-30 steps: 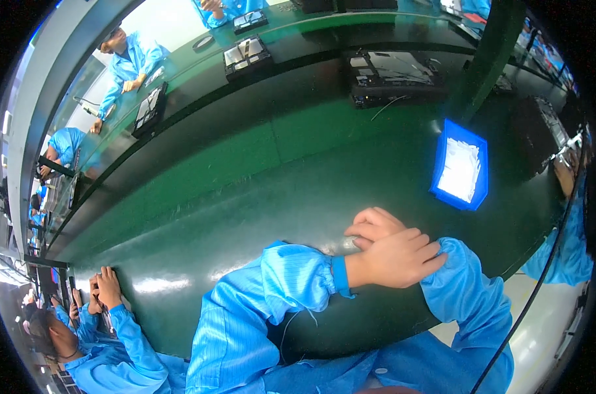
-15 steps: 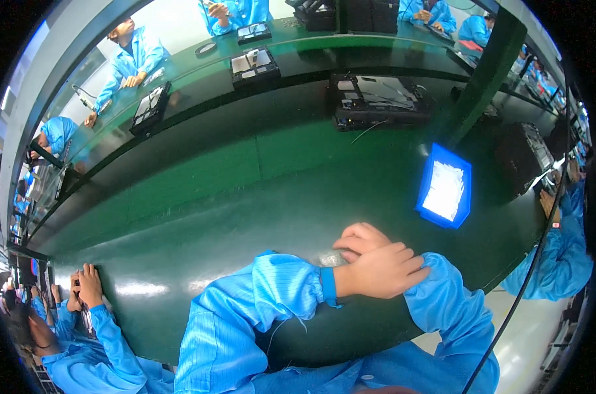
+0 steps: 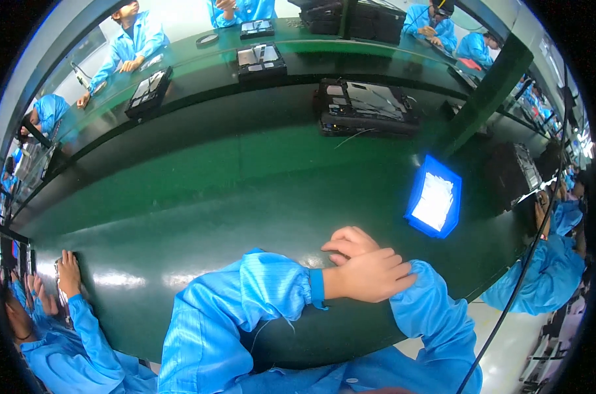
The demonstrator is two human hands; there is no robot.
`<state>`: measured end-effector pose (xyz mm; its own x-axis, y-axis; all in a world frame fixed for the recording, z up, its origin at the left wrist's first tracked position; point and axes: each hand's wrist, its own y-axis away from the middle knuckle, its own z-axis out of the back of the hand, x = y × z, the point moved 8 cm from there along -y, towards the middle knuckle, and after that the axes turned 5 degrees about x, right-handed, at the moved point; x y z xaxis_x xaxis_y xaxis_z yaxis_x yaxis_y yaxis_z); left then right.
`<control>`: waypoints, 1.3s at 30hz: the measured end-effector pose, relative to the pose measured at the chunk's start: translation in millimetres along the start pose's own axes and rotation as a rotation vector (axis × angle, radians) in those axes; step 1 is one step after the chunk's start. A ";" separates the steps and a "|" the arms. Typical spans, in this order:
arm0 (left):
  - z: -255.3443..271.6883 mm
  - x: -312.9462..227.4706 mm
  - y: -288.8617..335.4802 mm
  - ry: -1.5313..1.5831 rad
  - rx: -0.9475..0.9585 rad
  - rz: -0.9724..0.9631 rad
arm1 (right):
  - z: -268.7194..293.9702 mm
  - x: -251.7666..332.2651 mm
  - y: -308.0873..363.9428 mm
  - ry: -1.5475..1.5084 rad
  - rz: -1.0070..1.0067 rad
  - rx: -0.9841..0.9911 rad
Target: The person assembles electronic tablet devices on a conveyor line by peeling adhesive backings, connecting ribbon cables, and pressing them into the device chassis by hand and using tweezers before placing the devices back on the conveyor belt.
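The oblong blue plastic bin (image 3: pixel 453 211) points toward the green bench's (image 3: pixel 179 210) far edge, ahead-right of the left hand (image 3: pixel 371 274) laid over the loosely curled right hand (image 3: pixel 352 243), both seemingly empty.

The head view is shifting, and the blue bin (image 3: pixel 440 168) is drifting down and leftward in it. Well to the left of the bin, a co-worker's hand (image 3: pixel 68 274) is showing straighter fingers, which were bent close against the other hand earlier. Beyond the bin, black cases (image 3: pixel 376 25) and co-workers in blue (image 3: pixel 444 33) are coming more fully into view; right of it, another blue sleeve (image 3: pixel 534 276) is moving inward from the rim.
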<state>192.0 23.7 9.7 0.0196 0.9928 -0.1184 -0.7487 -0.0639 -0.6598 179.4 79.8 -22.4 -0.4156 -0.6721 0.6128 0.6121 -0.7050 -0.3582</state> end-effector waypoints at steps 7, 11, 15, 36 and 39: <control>1.3 -0.4 0.7 0.005 -0.004 -0.002 | -2.4 -2.5 0.7 -0.008 -0.005 0.005; -0.8 -1.4 1.6 -0.016 0.013 -0.002 | -4.3 -5.6 1.6 0.009 -0.019 0.039; 0.0 -1.9 1.8 -0.018 0.017 -0.012 | -3.2 -4.0 0.6 0.012 -0.049 0.040; 1.0 -1.3 2.8 0.004 0.023 -0.005 | -2.1 0.2 -1.0 0.005 0.001 0.014; 2.6 -1.5 2.8 -0.001 0.005 -0.006 | -0.9 3.5 -2.6 0.013 0.006 0.026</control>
<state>188.1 22.3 9.9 0.0233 0.9932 -0.1139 -0.7521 -0.0577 -0.6565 175.7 79.1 -20.0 -0.4204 -0.6795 0.6013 0.6322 -0.6947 -0.3431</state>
